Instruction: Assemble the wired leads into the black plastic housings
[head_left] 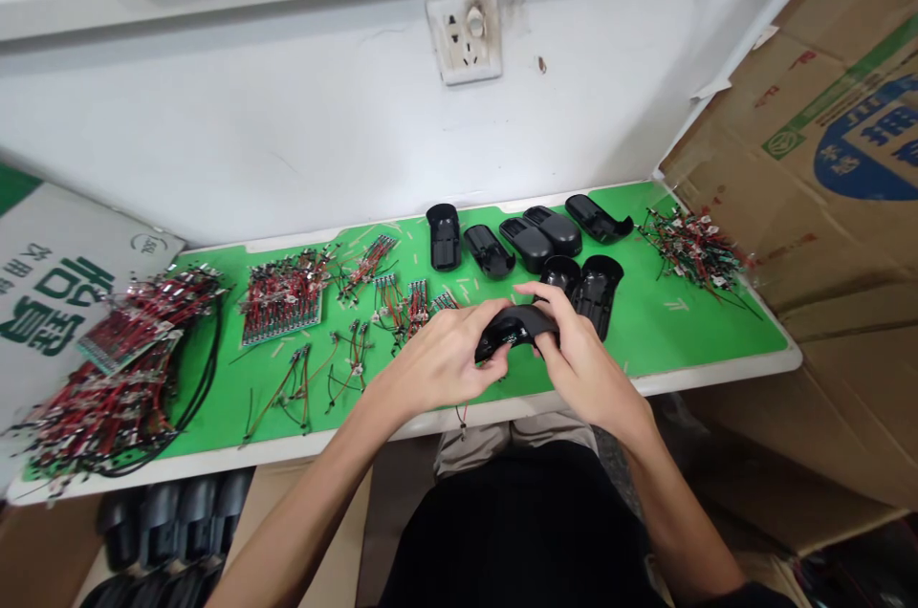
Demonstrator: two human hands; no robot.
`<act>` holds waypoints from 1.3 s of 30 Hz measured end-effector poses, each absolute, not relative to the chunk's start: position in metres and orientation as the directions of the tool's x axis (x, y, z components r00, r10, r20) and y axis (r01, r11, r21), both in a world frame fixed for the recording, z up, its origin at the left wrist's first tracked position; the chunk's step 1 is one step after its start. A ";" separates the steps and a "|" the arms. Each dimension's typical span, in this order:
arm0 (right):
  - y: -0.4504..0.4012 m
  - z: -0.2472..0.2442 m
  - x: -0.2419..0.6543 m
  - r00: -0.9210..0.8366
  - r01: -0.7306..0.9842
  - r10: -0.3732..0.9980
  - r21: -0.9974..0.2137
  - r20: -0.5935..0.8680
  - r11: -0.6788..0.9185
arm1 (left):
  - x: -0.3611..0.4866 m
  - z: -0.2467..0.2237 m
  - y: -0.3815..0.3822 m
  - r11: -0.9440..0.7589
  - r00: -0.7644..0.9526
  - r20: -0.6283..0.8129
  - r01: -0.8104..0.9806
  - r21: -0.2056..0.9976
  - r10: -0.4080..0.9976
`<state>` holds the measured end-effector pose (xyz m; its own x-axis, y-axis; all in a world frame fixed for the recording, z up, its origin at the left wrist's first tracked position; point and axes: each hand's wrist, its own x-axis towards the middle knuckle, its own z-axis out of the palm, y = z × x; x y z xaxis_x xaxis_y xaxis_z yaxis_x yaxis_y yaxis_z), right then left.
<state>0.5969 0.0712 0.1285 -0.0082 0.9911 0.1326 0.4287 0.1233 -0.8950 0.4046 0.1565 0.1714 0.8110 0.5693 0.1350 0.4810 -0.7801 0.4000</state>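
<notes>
1. The person's left hand (437, 364) and right hand (592, 374) hold a curved black plastic shell (513, 329) between them, just over the front part of the green-topped white bench (688, 331).
2. The fingers (488, 326) of both hands are together and clamped on the shell, curling over its top and sides. Whatever lies in its hollow is too small and too hidden to tell.
3. The work in hand is this one shell, held up off the bench in both hands.
4. Just beyond the right hand, two upright black plastic shells (598, 294) stand touching each other. Other matte black shells (445, 237) lie in a loose row along the back of the bench.
5. To the left lie rows of small circuit boards with red and black wires (285, 295), with a larger heap (121, 369) at the bench's end. A tangle of wired boards (692, 249) sits at the right.
6. A scorched white wall socket (466, 36) is set in the wall behind, and brown cardboard sheets (824, 159) stand at the right.
</notes>
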 end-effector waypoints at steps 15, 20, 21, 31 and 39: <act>0.077 0.134 0.589 0.008 0.381 0.967 -0.895 0.253 0.231 | 0.396 0.172 0.151 -0.813 0.780 0.254 0.499 0.298 0.572; 0.081 0.125 0.587 0.044 0.350 0.970 -0.913 0.241 0.211 | 0.398 0.162 0.151 -0.807 0.750 0.297 0.561 0.186 0.591; 0.082 0.124 0.587 0.063 0.340 0.970 -0.919 0.235 0.200 | 0.399 0.160 0.150 -0.809 0.739 0.337 0.566 0.159 0.583; 0.091 0.099 0.578 0.374 -0.022 0.926 -0.997 0.058 0.071 | 0.409 0.123 0.115 -0.579 0.303 0.668 0.781 0.236 0.680; 0.095 0.091 0.569 0.354 -0.210 0.935 -0.976 -0.018 0.061 | 0.415 0.116 0.122 -0.546 0.226 0.625 0.746 0.382 0.747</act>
<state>0.5686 0.0947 0.0914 0.3543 0.9349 -0.0178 -0.2102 0.0610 -0.9758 0.4152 0.1216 0.1157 0.2261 0.7470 0.6252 0.7459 -0.5455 0.3821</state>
